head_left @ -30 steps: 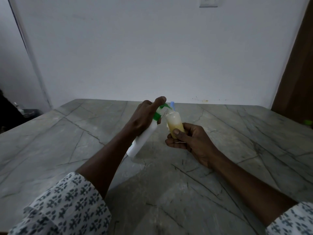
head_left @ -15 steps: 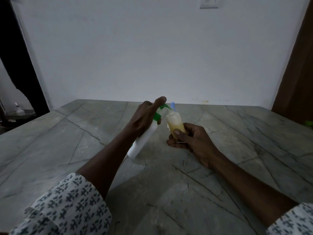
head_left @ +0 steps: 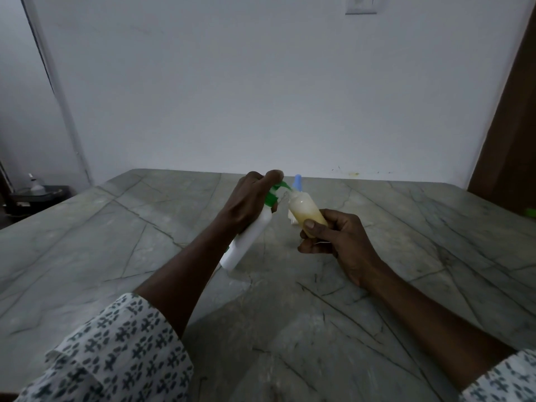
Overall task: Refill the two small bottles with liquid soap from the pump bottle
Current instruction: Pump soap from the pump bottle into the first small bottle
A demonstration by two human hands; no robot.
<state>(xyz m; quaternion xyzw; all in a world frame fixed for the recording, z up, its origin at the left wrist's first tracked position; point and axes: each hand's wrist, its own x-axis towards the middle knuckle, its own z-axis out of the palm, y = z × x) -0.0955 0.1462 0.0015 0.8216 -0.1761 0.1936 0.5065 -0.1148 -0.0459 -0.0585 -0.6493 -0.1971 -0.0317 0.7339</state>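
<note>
Near the centre of the frame the left hand [head_left: 246,204] grips the white pump bottle [head_left: 249,239], its fingers curled round the bottle's upper part and the forefinger laid over the top of the green pump head [head_left: 271,198]. The bottle leans, top toward the upper right and base down toward the lower left, close over the table [head_left: 116,242]; whether the base touches the stone cannot be told. Just right of it the right hand [head_left: 333,236] holds a small bottle [head_left: 307,213], fingers wrapped round its lower half and the thumb pressed on its front. This clear bottle tilts the other way, with its open mouth up and to the left, right at the tip of the green spout. Pale yellow liquid fills much of it. A blue cap [head_left: 298,181] stands up just behind the two bottle tops; what it sits on is mostly hidden. The table is grey-green stone with dark veins and meets a plain white wall [head_left: 261,82]. A switch plate [head_left: 361,4] is cut by the top edge of the frame, and a brown door [head_left: 516,111] fills the right edge. Patterned white sleeves [head_left: 116,358] cover both arms in the lower corners.
</note>
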